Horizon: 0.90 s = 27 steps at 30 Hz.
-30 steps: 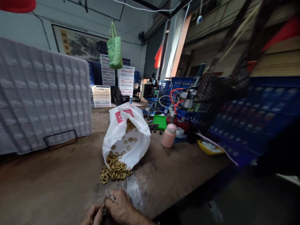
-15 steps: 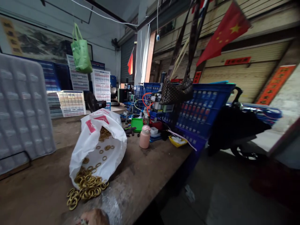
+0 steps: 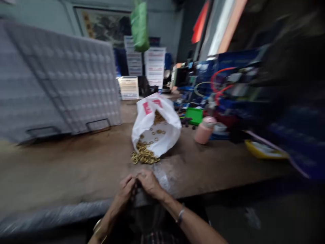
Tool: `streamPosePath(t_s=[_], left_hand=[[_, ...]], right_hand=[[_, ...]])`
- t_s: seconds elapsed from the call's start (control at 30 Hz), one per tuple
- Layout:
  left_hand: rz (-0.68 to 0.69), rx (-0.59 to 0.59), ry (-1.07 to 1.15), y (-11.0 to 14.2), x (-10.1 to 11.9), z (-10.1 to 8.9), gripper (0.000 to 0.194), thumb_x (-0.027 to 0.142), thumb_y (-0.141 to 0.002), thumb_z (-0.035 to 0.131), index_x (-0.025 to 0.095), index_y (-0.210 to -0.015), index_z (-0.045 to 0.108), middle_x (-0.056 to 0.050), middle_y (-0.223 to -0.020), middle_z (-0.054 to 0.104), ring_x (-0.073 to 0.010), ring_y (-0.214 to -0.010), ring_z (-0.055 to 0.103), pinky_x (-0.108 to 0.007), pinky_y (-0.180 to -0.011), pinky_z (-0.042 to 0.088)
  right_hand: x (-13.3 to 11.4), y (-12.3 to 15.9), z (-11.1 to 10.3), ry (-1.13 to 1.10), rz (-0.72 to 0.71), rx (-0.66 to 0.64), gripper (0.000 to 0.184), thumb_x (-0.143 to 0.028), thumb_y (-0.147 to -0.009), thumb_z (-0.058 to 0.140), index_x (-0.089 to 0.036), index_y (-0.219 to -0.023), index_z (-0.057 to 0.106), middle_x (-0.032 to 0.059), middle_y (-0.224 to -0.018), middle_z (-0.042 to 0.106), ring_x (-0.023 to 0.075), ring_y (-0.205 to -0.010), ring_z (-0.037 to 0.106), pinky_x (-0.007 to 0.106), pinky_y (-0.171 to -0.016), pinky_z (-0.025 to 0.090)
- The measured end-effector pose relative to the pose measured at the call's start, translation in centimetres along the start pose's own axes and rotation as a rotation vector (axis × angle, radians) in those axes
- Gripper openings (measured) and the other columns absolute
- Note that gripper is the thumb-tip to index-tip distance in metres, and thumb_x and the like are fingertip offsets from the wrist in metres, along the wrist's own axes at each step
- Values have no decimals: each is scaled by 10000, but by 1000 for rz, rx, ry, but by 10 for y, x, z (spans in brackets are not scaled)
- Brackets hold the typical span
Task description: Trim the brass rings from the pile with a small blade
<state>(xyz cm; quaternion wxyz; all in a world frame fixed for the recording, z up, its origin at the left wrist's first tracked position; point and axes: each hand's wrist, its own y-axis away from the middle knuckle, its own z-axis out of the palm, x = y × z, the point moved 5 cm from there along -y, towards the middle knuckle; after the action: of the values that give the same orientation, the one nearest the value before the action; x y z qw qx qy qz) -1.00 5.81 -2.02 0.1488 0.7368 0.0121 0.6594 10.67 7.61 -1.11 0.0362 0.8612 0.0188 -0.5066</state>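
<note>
My left hand (image 3: pixel 127 187) and my right hand (image 3: pixel 149 183) meet at the near edge of the brown worktable (image 3: pixel 101 176). The fingers of both are closed and almost touching. Whatever lies between them is hidden and blurred. Just beyond the hands is a pile of brass-coloured rings (image 3: pixel 144 156), spilling from the mouth of a white plastic bag (image 3: pixel 167 135) with red print. More rings lie inside the bag. Clear plastic film (image 3: pixel 162 178) covers the tabletop beside my right hand.
Wire racks holding pale ribbed sheets (image 3: pixel 83 81) stand on the left. A pink bottle (image 3: pixel 203 130), a green tray (image 3: pixel 194 116) and a yellow tray (image 3: pixel 265 152) are on the right. Red tubing (image 3: pixel 215 81) and blue crates are behind them. A green bag (image 3: pixel 139 28) hangs above.
The view has swung left and down, so the racks show more fully. Both hands and forearms are now visible, where only part of one hand showed before. The bag and rings appear unmoved.
</note>
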Motion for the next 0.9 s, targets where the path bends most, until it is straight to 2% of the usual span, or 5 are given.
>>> streamPosePath(t_s=[0.07, 0.17, 0.47, 0.63, 0.9], left_hand=[[9, -7, 34, -1, 6, 0, 297, 448, -748, 496, 172, -640, 515, 61, -457, 436, -61, -358, 380, -163, -356, 322], [-69, -15, 80, 2, 7, -1, 273, 420, -762, 483, 172, -649, 507, 61, -459, 431, -56, -351, 364, -155, -347, 316], [-127, -43, 179, 7, 14, -1, 265, 418, -745, 531, 157, -703, 535, 37, -560, 482, -43, -380, 393, -140, -346, 323], [-123, -68, 233, 7, 11, -1, 303, 454, -744, 541, 152, -723, 527, 44, -566, 480, -34, -386, 388, -140, -361, 320], [-123, -117, 445, 11, 4, 5, 283, 438, -745, 570, 162, -774, 513, 51, -605, 487, -31, -403, 388, -153, -375, 305]], right_hand=[[3, -4, 3, -15, -43, -12, 192, -240, -778, 416, -165, -647, 536, -24, -586, 532, 89, -573, 465, 187, -563, 364], [8, -5, 4, -18, -65, -22, 238, -311, -798, 411, -170, -642, 520, -22, -581, 527, 99, -564, 470, 204, -572, 372], [10, -1, 3, -73, -40, -97, 276, -356, -814, 398, -173, -696, 568, 3, -608, 594, 121, -585, 524, 224, -590, 389], [6, 0, 2, -131, -53, -105, 277, -360, -824, 396, -179, -703, 566, 12, -650, 618, 130, -621, 553, 232, -614, 405], [-2, 3, -4, -131, -102, -119, 279, -375, -841, 379, -182, -761, 563, 16, -659, 619, 136, -626, 570, 235, -613, 412]])
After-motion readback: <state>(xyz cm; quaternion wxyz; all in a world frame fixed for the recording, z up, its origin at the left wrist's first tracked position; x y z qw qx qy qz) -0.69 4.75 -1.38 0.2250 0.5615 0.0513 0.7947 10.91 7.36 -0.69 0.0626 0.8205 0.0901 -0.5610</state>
